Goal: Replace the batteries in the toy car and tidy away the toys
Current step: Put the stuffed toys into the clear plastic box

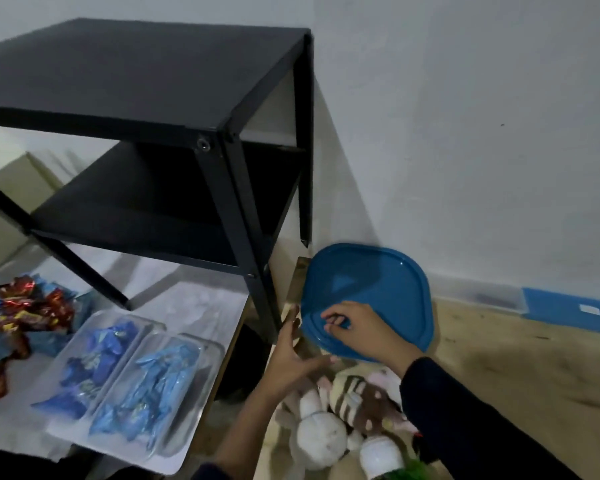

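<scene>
Clearly the blue lid is thin, smooth plastic, a square with rounded corners. I judge it light, a little flexible and maybe slippery, so the raised rim is the best place to hold. The right hand grips it at the near edge with bent fingers. The left hand is spread, fingers straight, just beside the lid; whether it touches I cannot tell. Below both hands lie the soft toys, plush, light, squashy.
</scene>
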A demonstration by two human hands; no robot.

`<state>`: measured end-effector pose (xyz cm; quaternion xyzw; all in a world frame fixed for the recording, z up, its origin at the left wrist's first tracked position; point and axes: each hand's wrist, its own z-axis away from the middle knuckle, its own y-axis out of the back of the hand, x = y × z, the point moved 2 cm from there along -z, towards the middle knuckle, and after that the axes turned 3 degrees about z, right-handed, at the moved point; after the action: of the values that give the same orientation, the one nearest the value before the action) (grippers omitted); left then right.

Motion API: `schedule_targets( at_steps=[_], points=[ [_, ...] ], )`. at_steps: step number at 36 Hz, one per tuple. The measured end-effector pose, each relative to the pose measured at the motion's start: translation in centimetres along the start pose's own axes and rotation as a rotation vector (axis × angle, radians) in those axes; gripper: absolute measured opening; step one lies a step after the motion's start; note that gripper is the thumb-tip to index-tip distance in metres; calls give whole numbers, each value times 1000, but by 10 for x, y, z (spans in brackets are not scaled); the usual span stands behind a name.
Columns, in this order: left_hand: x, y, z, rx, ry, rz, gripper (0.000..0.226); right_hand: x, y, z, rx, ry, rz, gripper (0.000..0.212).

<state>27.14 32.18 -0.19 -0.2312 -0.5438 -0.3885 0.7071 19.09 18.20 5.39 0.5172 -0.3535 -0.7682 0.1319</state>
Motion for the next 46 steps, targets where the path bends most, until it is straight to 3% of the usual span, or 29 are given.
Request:
schedule_targets(
  at_steps=[3, 11, 15, 18, 23, 28, 40, 44, 46],
  points=[
    [-5, 7, -7, -83, -11, 13, 106, -10, -5, -9, -36, -23, -2, 19],
    [-2, 7, -18, -124, -58, 78, 83, -30, -18, -19, -11, -113, 218, 41],
    [1, 8, -17, -119, -96, 106, 66, -41, -24, -22, 26, -114, 308, 22],
    [5, 9, -17, -127, -99, 118, 69, -43, -24, -23, 35, -105, 357, 17],
    [12, 8, -13, -176, -70, 108, 63, -49, -21, -22, 24, -94, 416, 34],
    [16, 5, -14, -198, -85, 95, 60, -51, -19, -16, 84, -99, 377, 23],
    [25, -3, -8, -199, -75, 142, 54, -60, 10, 13, 163, -208, 229, 20],
    [22, -5, -8, -166, -103, 137, 61, -64, 16, 35, 211, -218, 347, 40],
    [21, -7, -6, -142, -93, 142, 63, -62, 21, 48, 239, -236, 362, 38]
  ],
)
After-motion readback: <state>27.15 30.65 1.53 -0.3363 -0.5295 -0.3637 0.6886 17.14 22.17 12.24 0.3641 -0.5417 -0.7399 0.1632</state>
